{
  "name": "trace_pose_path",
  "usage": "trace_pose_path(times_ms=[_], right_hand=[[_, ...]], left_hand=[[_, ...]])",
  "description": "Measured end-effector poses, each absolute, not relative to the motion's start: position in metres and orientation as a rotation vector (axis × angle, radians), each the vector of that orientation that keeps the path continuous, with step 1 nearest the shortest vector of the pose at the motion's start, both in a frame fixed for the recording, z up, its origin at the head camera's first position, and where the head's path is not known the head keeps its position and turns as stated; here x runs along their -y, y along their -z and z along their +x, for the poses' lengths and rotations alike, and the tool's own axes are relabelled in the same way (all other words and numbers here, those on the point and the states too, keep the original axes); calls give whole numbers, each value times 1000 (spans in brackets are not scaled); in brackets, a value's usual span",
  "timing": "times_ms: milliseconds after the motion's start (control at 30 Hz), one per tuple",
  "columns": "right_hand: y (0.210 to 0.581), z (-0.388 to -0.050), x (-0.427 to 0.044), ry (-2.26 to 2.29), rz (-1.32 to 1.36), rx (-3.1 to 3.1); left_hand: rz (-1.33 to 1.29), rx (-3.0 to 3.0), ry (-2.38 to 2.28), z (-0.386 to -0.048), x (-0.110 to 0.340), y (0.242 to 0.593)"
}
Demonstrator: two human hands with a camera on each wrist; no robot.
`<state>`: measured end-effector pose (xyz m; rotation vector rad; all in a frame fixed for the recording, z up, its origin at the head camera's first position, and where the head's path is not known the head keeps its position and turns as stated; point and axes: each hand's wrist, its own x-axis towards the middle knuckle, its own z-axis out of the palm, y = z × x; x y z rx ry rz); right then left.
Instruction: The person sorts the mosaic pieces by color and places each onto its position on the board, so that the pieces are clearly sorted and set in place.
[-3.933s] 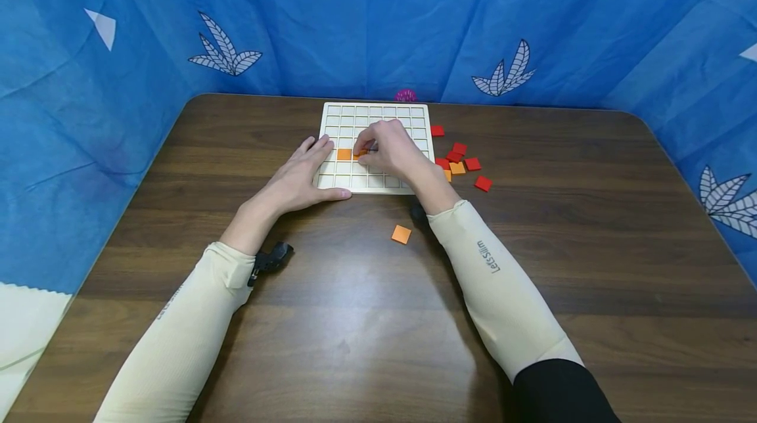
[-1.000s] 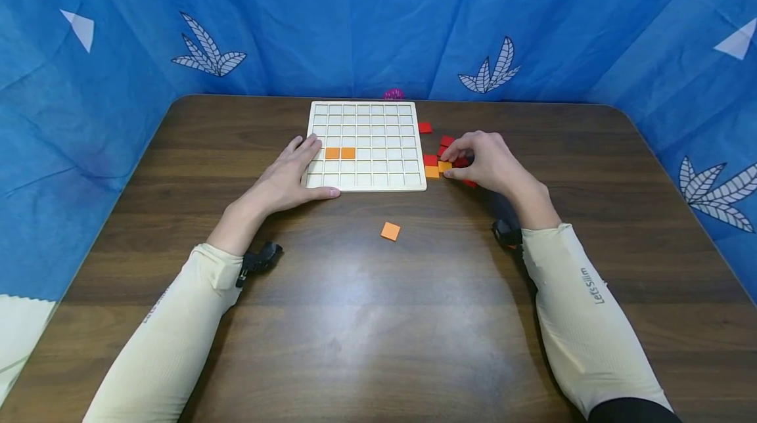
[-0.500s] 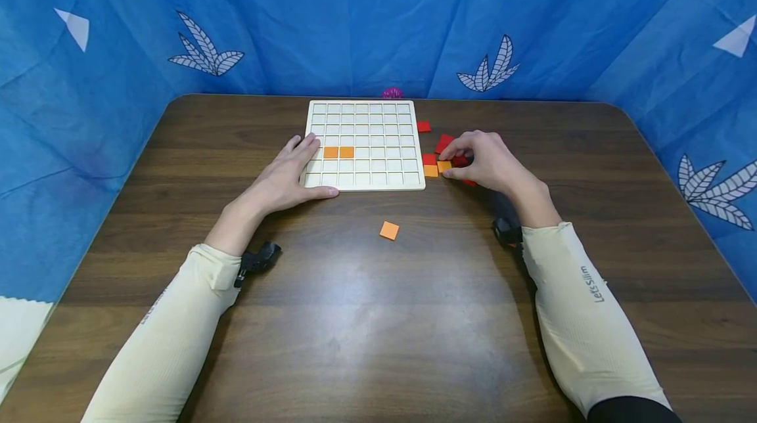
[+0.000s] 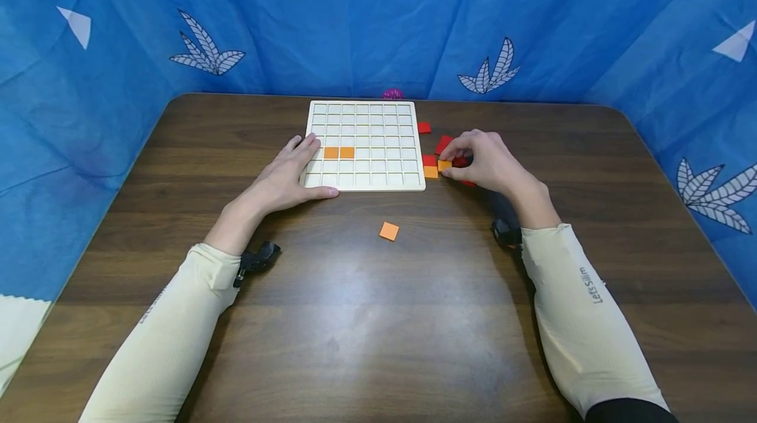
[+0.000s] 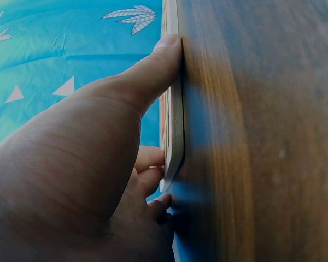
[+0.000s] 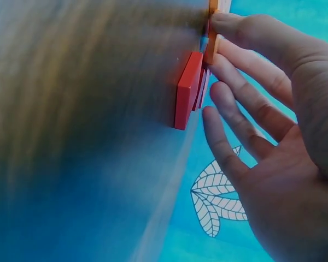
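Note:
A white grid board (image 4: 372,180) lies at the back of the table, with two orange tiles (image 4: 339,152) side by side in its left part. My left hand (image 4: 278,177) rests at the board's left front corner, fingers spread along its left side, thumb on the front edge. In the left wrist view the thumb (image 5: 158,63) lies against the board's rim (image 5: 176,109). Right of the board, my right hand (image 4: 491,160) pinches an orange tile (image 4: 445,165) between thumb and fingers, low at the pile. The right wrist view shows that tile (image 6: 212,49) under the thumb, near a red tile (image 6: 188,93).
Several red tiles (image 4: 443,144) lie around the right hand, some partly hidden by it. Another orange tile (image 4: 430,172) touches the board's right side. A lone orange tile (image 4: 389,231) lies on the wooden table (image 4: 355,318) in front. A blue cloth (image 4: 331,29) hangs behind.
Earlier, my right hand was over the board at the second orange tile, which now lies in the grid. That hand has moved right to the pile and pinches another orange tile. The left hand stays.

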<state>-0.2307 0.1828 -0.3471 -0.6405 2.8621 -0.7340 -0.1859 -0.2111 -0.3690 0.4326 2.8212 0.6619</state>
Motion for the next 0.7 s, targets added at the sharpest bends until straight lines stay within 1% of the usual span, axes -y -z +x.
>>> trace_pose_path(times_ms=[200, 400, 700], right_hand=[[347, -233, -177, 806, -706, -2892], [345, -237, -159, 823, -759, -2921], [342, -243, -130, 874, -682, -2896]], left_hand=[[433, -2822, -663, -186, 211, 368], [434, -2823, -677, -186, 212, 369], [441, -2830, -676, -187, 212, 370]])
